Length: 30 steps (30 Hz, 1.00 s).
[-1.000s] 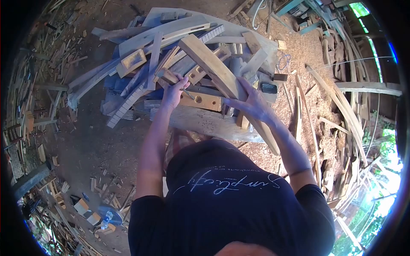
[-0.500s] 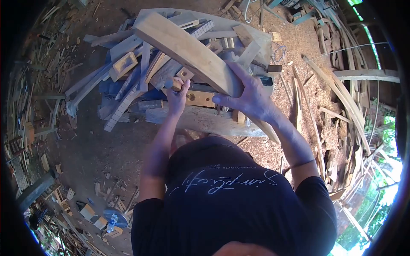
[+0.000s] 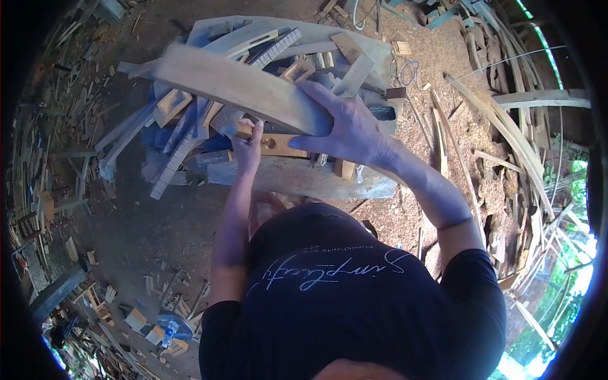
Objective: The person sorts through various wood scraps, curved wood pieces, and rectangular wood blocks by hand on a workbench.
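A long thick wooden beam (image 3: 234,85) is held up over the cluttered workbench, its far end at the upper left and slightly blurred. My right hand (image 3: 345,123) grips the beam's near end, thumb on one side and fingers on the other. Below the beam, my left hand (image 3: 248,145) is closed around a small wooden piece (image 3: 242,130). Just right of that hand lies a flat wooden piece with holes (image 3: 285,145) on the bench. What the beam's underside touches is hidden.
The workbench (image 3: 304,177) is piled with wooden parts, including a marked strip (image 3: 174,164) and a hollowed block (image 3: 172,104). Long curved boards (image 3: 506,142) lean at the right over wood shavings. A round blue object (image 3: 175,326) sits on the floor at lower left.
The beam has swung left and lower, its far end now further left. My right hand has moved left with it, and my left hand has shifted slightly left, still holding the small piece.
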Motion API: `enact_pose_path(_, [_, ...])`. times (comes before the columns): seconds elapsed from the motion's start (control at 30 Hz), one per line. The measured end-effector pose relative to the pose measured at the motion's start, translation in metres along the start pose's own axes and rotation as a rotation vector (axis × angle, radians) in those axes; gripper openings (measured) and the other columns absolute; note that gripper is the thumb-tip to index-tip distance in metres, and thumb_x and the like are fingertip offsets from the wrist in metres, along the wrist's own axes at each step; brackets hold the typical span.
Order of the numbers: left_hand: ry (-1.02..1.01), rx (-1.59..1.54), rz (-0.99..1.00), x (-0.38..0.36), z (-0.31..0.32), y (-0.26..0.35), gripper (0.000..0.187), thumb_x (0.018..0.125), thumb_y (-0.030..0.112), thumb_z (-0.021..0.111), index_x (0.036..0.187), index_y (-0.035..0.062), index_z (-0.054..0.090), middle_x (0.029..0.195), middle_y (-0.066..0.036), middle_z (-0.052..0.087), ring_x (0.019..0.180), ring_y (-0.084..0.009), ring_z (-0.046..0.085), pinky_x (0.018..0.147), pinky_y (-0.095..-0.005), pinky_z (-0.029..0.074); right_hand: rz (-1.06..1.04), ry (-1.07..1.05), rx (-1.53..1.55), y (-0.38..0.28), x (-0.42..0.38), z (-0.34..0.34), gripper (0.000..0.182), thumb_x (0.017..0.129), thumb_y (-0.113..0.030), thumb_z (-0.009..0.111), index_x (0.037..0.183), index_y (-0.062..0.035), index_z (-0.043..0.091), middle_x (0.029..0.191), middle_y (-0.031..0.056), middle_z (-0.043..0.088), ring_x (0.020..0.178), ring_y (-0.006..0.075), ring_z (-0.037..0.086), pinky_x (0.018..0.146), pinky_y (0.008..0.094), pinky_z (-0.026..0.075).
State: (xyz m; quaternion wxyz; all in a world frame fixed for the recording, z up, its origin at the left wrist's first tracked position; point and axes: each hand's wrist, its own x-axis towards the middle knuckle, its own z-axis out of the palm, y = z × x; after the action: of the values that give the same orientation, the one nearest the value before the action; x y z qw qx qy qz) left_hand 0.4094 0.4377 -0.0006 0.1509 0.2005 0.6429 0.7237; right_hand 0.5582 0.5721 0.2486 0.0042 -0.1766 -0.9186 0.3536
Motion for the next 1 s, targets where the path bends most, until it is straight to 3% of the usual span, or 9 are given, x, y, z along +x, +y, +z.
enact_pose_path(0.1, [-0.001,-0.006,0.016,0.008,-0.019,-0.004,0.016,0.087,0.006,0.068,0.083,0.0042,0.053,0.080,0.002,0.052,0.076,-0.0075,0.051,0.069,-0.0254,0.044,-0.117,0.065,0.322,0.000,0.003,0.017,0.085,0.072,-0.043,0.081,0.141,-0.0105,0.044,0.105,0.0184,0.066,0.090,0.0321,0.069,0.084,0.0405,0.053])
enact_pose_path(0.17, [-0.053,0.121,-0.088,0.011,-0.031,0.000,0.013,0.086,0.007,0.070,0.087,0.0020,0.058,0.082,0.001,0.057,0.077,-0.0066,0.054,0.070,-0.0254,0.045,0.004,-0.182,-0.134,0.031,0.014,0.044,0.084,0.073,-0.045,0.079,0.142,-0.0108,0.044,0.112,0.0215,0.063,0.095,0.0333,0.067,0.088,0.0415,0.051])
enact_pose_path(0.2, [-0.053,0.128,-0.082,0.012,-0.039,0.003,0.013,0.086,0.007,0.070,0.087,0.0020,0.058,0.082,0.001,0.057,0.077,-0.0066,0.054,0.070,-0.0254,0.045,0.030,-0.267,-0.073,0.036,0.020,0.043,0.086,0.073,-0.047,0.077,0.144,-0.0119,0.043,0.120,0.0242,0.060,0.101,0.0350,0.066,0.093,0.0427,0.049])
enact_pose_path(0.3, [-0.021,0.050,-0.597,0.015,-0.055,0.007,0.022,0.087,0.017,0.073,0.100,0.0051,0.061,0.090,-0.001,0.060,0.074,-0.0074,0.058,0.064,-0.0248,0.053,0.065,-0.181,-0.177,0.034,0.024,0.040,0.089,0.073,-0.049,0.077,0.144,-0.0109,0.041,0.116,0.0238,0.062,0.102,0.0356,0.066,0.094,0.0418,0.049])
enact_pose_path(0.33, [-0.015,0.054,-0.602,0.012,-0.058,0.006,0.022,0.087,0.017,0.073,0.100,0.0051,0.061,0.090,-0.001,0.060,0.074,-0.0074,0.058,0.064,-0.0248,0.053,0.063,-0.188,-0.173,0.031,0.023,0.037,0.089,0.073,-0.049,0.077,0.144,-0.0109,0.041,0.116,0.0238,0.062,0.102,0.0356,0.066,0.094,0.0418,0.049])
enact_pose_path(0.4, [0.023,-0.029,-0.555,0.013,-0.057,0.007,0.022,0.086,0.020,0.076,0.094,0.0085,0.060,0.085,0.001,0.058,0.070,-0.0046,0.056,0.060,-0.0229,0.054,0.115,-0.138,0.050,0.026,0.021,0.026,0.091,0.072,-0.051,0.078,0.144,-0.0089,0.041,0.110,0.0237,0.065,0.103,0.0354,0.066,0.094,0.0420,0.049])
enact_pose_path(0.73, [-0.058,0.146,-0.248,0.002,-0.024,0.007,0.018,0.085,0.015,0.076,0.090,0.0042,0.063,0.083,-0.002,0.065,0.074,-0.0096,0.063,0.060,-0.0245,0.054,0.095,-0.041,0.007,-0.004,-0.002,-0.003,0.089,0.073,-0.044,0.080,0.142,-0.0058,0.040,0.106,0.0229,0.066,0.098,0.0348,0.068,0.088,0.0406,0.053])
enact_pose_path(0.9, [-0.093,0.569,0.338,-0.008,-0.012,0.020,0.016,0.079,0.003,0.074,0.093,-0.0025,0.069,0.092,-0.011,0.072,0.084,-0.0194,0.068,0.077,-0.0319,0.052,-0.280,0.029,0.190,0.015,-0.004,0.012,0.086,0.074,-0.041,0.080,0.142,-0.0092,0.039,0.113,0.0206,0.065,0.095,0.0347,0.069,0.087,0.0419,0.053])
enact_pose_path(1.0, [-0.137,0.390,0.104,-0.001,-0.019,0.007,0.021,0.082,0.006,0.074,0.101,-0.0020,0.068,0.092,-0.008,0.071,0.080,-0.0155,0.067,0.075,-0.0299,0.052,-0.025,-0.150,-0.164,0.040,0.008,0.029,0.081,0.075,-0.046,0.077,0.140,-0.0104,0.043,0.104,0.0213,0.068,0.095,0.0336,0.068,0.085,0.0413,0.053])
